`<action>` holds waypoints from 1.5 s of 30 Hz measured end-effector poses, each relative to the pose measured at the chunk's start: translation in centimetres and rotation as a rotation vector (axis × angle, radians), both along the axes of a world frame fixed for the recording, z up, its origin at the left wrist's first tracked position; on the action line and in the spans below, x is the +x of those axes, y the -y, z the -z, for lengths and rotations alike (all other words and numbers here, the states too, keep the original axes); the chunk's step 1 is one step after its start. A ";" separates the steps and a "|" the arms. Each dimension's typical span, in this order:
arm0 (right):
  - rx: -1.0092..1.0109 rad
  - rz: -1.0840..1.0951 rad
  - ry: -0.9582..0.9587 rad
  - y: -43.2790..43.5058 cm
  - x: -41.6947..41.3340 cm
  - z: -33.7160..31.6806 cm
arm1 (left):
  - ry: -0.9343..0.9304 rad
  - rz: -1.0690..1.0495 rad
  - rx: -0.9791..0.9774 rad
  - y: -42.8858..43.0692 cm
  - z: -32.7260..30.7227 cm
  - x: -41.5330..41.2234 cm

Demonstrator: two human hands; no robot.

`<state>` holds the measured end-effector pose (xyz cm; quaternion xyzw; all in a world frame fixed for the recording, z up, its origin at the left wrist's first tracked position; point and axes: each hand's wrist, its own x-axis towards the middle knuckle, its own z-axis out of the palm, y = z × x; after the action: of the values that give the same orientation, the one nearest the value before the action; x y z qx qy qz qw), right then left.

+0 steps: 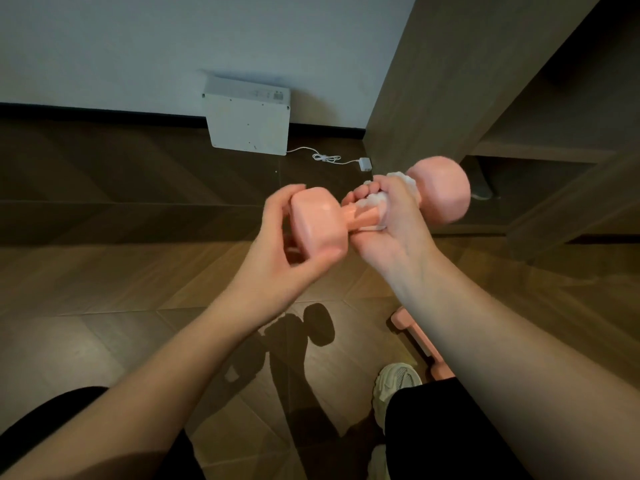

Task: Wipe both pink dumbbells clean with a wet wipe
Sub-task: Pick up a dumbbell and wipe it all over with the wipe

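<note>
Closest in, black trousers (436,431) cover both knees at the bottom of the view, and a pale sneaker (395,380) stands on the wooden floor (104,278) between them. Just beyond the sneaker, the second pink dumbbell (411,336) lies on the floor, mostly hidden under the right forearm. The dark shadow of the arms and the raised weight falls on the boards to its left.

Above the floor, both hands hold up the first pink dumbbell (360,218), roughly level with its far end tilted slightly upward to the right. The left hand (277,244) grasps the near head, thumb below and fingers curled over the top. The right hand (391,233) is wrapped round the handle with a white wet wipe (374,199) bunched between palm and handle; part of the wipe shows beside the far head.

Farther back, a flat white box (247,119) leans against the pale wall (138,46). A white cable (325,157) runs from it across the floor to a small white plug (365,164). On the right stands a brown wooden cabinet (450,81), with a grey shoe (482,188) in its low open compartment.
</note>
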<state>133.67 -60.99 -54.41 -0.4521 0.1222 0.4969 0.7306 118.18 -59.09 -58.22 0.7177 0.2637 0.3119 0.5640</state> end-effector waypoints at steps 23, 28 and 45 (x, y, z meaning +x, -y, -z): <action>0.167 0.065 0.069 -0.5 1.1 -1.5 | 0.140 0.132 -0.755 -1.0 0.3 -0.1; 0.164 0.007 0.103 -0.4 0.9 -1.3 | 0.234 0.133 -1.018 -0.7 0.1 -0.3; 0.258 0.013 -0.010 0.2 1.7 -2.0 | 0.153 -0.025 -0.102 0.0 0.0 0.1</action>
<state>135.33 -61.18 -52.41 -0.3513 0.0638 0.5060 0.7852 118.29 -59.07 -58.26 0.6588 0.2443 0.3590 0.6143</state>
